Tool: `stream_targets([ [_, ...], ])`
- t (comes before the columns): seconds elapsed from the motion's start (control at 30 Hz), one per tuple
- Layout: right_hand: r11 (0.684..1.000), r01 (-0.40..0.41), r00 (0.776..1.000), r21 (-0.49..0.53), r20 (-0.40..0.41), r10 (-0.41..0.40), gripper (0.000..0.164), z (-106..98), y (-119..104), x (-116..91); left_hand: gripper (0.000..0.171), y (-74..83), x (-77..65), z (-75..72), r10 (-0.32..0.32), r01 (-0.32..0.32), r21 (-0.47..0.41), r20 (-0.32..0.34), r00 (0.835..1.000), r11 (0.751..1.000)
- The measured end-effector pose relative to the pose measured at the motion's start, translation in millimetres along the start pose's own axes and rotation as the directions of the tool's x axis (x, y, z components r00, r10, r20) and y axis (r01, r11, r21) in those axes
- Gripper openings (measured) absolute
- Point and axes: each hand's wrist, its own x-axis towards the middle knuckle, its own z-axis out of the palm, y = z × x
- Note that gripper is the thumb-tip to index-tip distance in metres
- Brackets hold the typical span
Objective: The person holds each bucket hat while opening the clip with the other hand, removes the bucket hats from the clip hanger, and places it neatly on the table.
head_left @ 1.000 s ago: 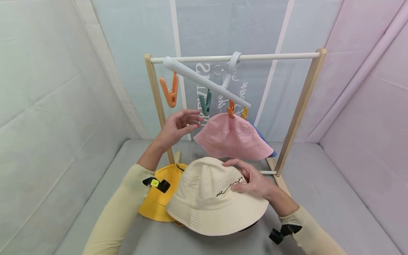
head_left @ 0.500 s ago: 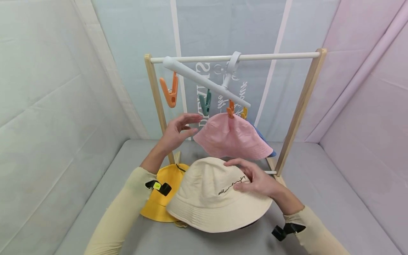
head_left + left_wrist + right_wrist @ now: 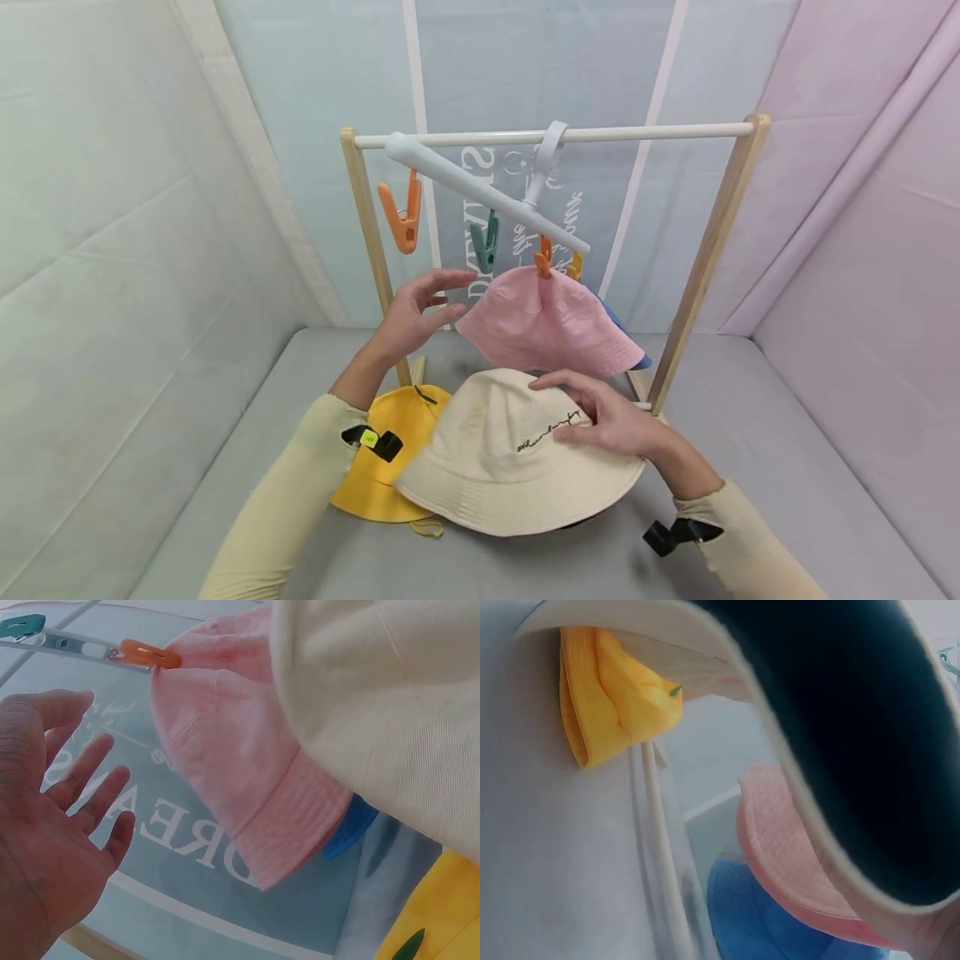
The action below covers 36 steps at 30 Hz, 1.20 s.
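- My right hand (image 3: 611,421) pinches the crown of a cream fabric bucket hat (image 3: 487,467), thumb on the near side by the dark stitched script and fingers over the top
- I hold this hat tilted above the grey table (image 3: 787,483), nearer its left edge than its right, with the open side showing a dark green lining to my right wrist camera
- Behind its left part, partly covered, a yellow fabric bucket hat (image 3: 405,408) lies on the table towards the left edge, with a small green leaf shape on its crown and a thin yellow cord trailing out in front
- My left hand (image 3: 412,312) is raised with its fingers spread and loosely bent, near a green plastic clip (image 3: 485,242)
- Just beside those fingers hangs a pink fabric bucket hat (image 3: 536,329), its crown gripped by a small orange plastic clip (image 3: 543,265)
- A blue hat (image 3: 750,915) hangs behind the pink one, near a yellow plastic clip (image 3: 575,265)
- A larger orange plastic clip (image 3: 405,229) hangs near the left end of the pale blue hanger (image 3: 465,179)
- The hanger hooks over the white rail (image 3: 660,133) of a wooden-legged rack (image 3: 708,267), which stands towards the table's far edge
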Motion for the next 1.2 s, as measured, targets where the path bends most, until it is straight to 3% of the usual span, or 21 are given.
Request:
stream_targets([
  [0.4, 0.996, -0.002, 0.999, -0.089, 0.050, 0.006, 0.059, -10, -2, -1, 0.049, -2.3, 1.1, 3.6, 0.002, -0.002, 0.034, -0.004, 1.000, 0.999],
  [0.7, 0.990, -0.055, 0.994, -0.132, 0.091, 0.067, 0.060, -15, 6, -2, 0.054, -10.0, 0.9, 8.5, 0.007, -0.007, 0.057, -0.004, 1.000, 0.998],
  [0.93, 0.979, -0.046, 0.995, -0.200, 0.072, 0.062, 0.057, -19, 11, -3, 0.059, -14.7, 0.5, 17.2, 0.023, -0.021, 0.041, -0.048, 0.999, 0.999],
  [1.2, 0.970, -0.071, 0.997, -0.231, 0.020, 0.078, 0.049, -20, 15, -2, 0.062, -16.7, -0.1, 27.7, 0.049, -0.042, 0.081, -0.090, 0.995, 0.996],
])
